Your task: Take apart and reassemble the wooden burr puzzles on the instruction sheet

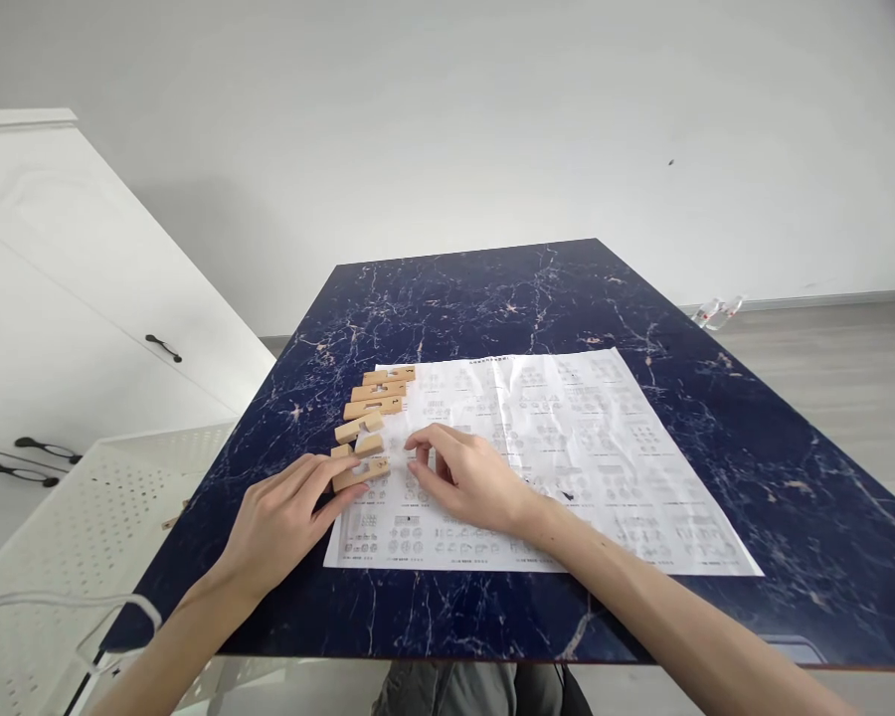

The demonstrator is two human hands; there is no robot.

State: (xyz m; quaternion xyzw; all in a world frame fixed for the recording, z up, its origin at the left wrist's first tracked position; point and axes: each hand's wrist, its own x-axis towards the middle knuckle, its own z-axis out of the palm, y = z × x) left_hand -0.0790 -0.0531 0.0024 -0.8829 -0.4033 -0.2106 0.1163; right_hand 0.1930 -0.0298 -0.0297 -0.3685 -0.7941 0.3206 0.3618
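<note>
My left hand (279, 512) is at the left edge of the paper sheet, thumb and fingers closed around the nearest notched wooden block (364, 477). Just behind that block lies another short wooden piece (369, 445), partly hidden. Farther back, several notched wooden blocks (373, 408) lie in a slanting row on the sheet's left border, some with small dark marks. My right hand (469, 477) hovers over or rests on the sheet, right of the blocks. Its fingers are curled, with a gap between thumb and index finger and nothing visible between them.
The creased white sheet (582, 438), printed with small diagrams, lies on a dark blue marbled table (447, 308). A white cabinet (104, 268) and a perforated white surface (67, 537) with a cable stand at left. Plastic bottles (716, 313) are on the floor at right.
</note>
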